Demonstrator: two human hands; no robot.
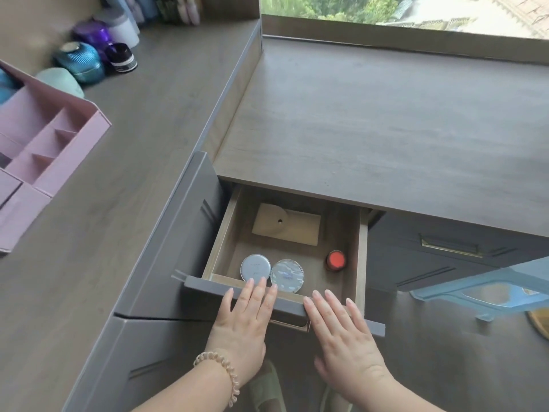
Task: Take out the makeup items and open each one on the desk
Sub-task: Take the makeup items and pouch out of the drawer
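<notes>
Drawer [361, 257] pulled open under surface [386, 129]; silver tin [255, 267] and glass compact [287, 275] touching at front edge, red-capped jar [336, 260] by right wall. Left hand [248, 315] and right hand [341, 331] flat on drawer front, fingers [261, 288] spread, gripping nothing.

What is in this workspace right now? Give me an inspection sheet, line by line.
Surface: the desk top is bare wood grain, below a window.
Job's things: open drawer holds a silver tin, a clear round compact touching it, a red-capped item near the right wall, and a beige card at the back. All still closed.
Clutter: pink organizer and several jars on the side counter to the left.
Grippers: left hand and right hand are open, flat over the drawer front, holding nothing.
Cables: nothing seen.
Surroundings: a blue object at right, too cropped to identify; trees outside.
</notes>
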